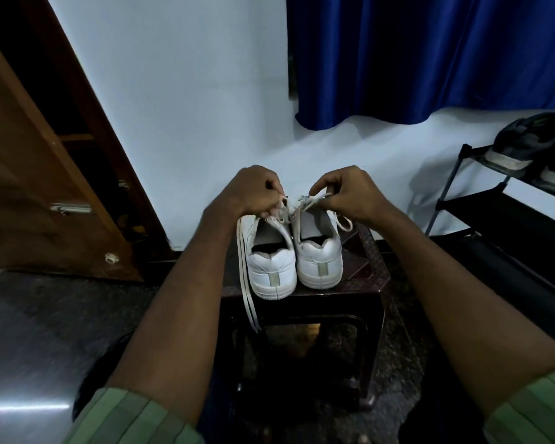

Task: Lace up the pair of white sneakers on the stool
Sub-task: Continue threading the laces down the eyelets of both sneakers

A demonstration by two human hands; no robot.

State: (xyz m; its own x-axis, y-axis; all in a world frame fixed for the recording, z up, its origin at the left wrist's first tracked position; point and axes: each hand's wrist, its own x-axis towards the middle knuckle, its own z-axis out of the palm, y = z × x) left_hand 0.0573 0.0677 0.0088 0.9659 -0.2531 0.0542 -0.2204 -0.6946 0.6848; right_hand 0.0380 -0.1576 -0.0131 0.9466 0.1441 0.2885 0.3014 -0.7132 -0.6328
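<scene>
Two white sneakers stand side by side on a dark stool (362, 293), heels toward me. Over the tongue of the left sneaker (271, 267), my left hand (253, 193) is curled and pinches a white lace. Above the right sneaker (319, 254), my right hand (350, 193) pinches that shoe's lace (311, 200), which loops out between the fingers. Two long lace ends (247, 290) trail down the outer side of the left sneaker and hang past the stool's front edge. Both hands hide the eyelets.
A brown wooden door (45, 187) leans open at the left. A blue curtain (430, 56) hangs on the white wall behind. At the right stands a black shoe rack (494, 200) with a dark shoe (526, 142) on top. The floor around is dark stone.
</scene>
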